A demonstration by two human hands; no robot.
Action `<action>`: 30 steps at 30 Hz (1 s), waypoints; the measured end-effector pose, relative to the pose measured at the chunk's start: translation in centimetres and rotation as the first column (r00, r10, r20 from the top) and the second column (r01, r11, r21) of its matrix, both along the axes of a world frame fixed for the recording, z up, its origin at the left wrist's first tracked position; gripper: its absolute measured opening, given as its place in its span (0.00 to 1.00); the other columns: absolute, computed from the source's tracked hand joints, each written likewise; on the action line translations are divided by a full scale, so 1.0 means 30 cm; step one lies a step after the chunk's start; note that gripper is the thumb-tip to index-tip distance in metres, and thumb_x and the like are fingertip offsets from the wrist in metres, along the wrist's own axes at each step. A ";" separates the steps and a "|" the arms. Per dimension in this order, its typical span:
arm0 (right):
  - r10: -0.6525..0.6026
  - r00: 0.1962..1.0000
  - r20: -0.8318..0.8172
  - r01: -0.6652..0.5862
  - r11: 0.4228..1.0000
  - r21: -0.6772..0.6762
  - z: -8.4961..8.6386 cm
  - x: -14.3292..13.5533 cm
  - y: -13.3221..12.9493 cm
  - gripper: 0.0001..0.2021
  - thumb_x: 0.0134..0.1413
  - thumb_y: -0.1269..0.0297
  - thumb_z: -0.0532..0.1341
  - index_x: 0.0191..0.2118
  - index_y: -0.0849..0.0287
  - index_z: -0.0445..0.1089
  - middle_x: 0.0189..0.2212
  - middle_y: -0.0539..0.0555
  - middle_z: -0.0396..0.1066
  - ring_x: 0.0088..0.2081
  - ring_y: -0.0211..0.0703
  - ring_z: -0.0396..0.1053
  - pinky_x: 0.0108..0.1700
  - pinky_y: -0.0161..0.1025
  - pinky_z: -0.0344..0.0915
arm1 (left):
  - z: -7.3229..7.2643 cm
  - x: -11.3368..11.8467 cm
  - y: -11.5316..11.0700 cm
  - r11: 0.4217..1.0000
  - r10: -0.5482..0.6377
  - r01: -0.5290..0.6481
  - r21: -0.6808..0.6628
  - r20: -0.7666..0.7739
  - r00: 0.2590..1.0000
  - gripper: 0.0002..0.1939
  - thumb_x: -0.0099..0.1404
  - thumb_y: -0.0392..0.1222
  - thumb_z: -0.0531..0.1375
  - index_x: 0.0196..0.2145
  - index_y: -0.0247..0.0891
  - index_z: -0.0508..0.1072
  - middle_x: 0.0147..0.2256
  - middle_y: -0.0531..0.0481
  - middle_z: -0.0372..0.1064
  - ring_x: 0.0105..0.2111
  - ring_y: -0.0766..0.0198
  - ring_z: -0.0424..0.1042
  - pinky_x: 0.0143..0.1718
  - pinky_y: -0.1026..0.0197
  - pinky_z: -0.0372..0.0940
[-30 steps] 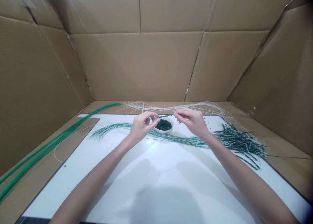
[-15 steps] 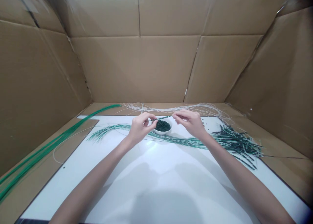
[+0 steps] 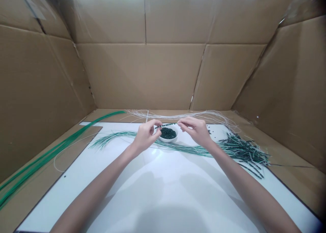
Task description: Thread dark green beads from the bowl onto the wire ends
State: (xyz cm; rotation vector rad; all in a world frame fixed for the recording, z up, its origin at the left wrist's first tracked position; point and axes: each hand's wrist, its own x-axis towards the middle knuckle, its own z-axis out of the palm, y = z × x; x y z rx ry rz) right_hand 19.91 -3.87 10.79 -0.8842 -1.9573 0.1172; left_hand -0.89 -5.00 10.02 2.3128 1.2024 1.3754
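Between my two hands a string of dark green beads [image 3: 168, 124] is stretched just above a small white bowl [image 3: 170, 141]. Loose dark green beads [image 3: 168, 133] fill the bowl. My left hand [image 3: 147, 133] is closed in a pinch on the left end of the string. The right end is pinched by the thumb and fingers of my right hand [image 3: 195, 129]; the fingertips cover it. A bundle of thin green strands [image 3: 188, 149] runs along the table behind both wrists, partly hidden by them.
Beaded strand ends [image 3: 246, 149] lie heaped at the right. White strands [image 3: 173, 116] curve along the back. A thick green strand bundle [image 3: 58, 145] lies at the left. Cardboard walls [image 3: 145, 73] enclose the white table [image 3: 114, 189]. A few stray beads [image 3: 209, 131] lie beyond my right hand.
The view has tilted up a little, showing the top edge of the back cardboard. Beads on the string now appear more spread out along it. Both hands keep their pinch.
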 end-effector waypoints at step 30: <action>-0.003 1.000 0.006 0.003 1.000 -0.020 -0.005 -0.001 0.005 0.08 0.52 0.66 0.55 0.28 0.59 0.71 0.24 0.51 0.71 0.26 0.35 0.66 0.29 0.32 0.62 | -0.020 0.006 0.013 0.999 -0.032 0.032 -0.022 0.013 0.999 0.08 0.60 0.38 0.53 0.36 0.37 0.69 0.29 0.52 0.66 0.20 0.73 0.56 0.24 0.69 0.56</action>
